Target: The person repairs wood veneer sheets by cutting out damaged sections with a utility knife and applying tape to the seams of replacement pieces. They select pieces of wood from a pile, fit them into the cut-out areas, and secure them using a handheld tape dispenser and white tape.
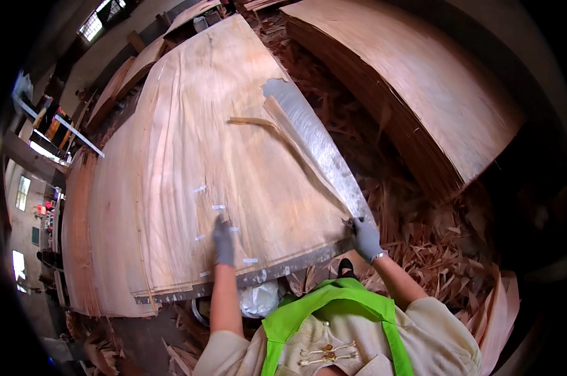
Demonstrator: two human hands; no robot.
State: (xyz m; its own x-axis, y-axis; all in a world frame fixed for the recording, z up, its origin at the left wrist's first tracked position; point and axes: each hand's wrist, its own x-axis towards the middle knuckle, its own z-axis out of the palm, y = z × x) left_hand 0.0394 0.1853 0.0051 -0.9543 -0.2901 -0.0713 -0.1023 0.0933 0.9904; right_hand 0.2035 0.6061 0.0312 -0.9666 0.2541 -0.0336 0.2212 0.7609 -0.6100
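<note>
Veneer sheet [233, 144] lies under our flat, open left hand [222, 241]; our right hand [365, 238] pinches closed on the torn strip [296, 144] running away from that grip. We judge a hard pull could snap the strip or split the sheet beside it

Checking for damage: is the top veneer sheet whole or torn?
Torn. The top veneer sheet has a piece missing along its right edge, baring the metal table, with a loose strip there.

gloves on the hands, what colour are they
Grey, on both the left hand and the right hand; seen best in the head view.
</note>
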